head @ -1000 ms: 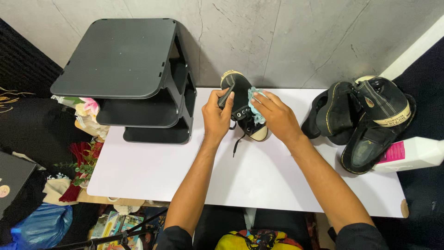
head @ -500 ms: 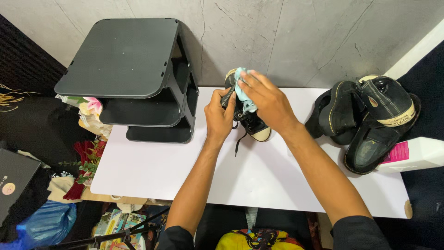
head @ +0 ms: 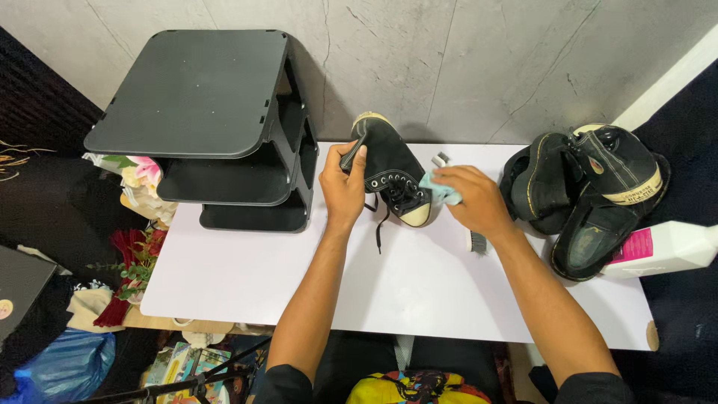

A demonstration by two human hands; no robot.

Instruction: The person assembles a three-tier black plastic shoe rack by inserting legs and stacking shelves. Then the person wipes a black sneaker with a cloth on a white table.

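Note:
A black high-top sneaker (head: pixel 389 168) with white laces and a cream toe cap lies on the white table (head: pixel 419 284), its toe toward me. My left hand (head: pixel 342 188) grips the sneaker's ankle edge on the left side. Beside the toe, my right hand (head: pixel 476 202) holds a light blue cloth (head: pixel 440 188) that touches the shoe's right side. A brush (head: pixel 474 241) lies under my right hand, with its bristles showing near my wrist.
A black three-tier plastic rack (head: pixel 217 120) stands at the table's left end. Three more black shoes (head: pixel 591 187) are piled at the right, beside a white bottle with a pink label (head: pixel 658 251). Flowers, a blue bag and clutter lie on the floor at left.
My right hand moved with the cloth from the shoe's upper heel down to beside the toe. The brush under it came into view. My left hand kept its hold.

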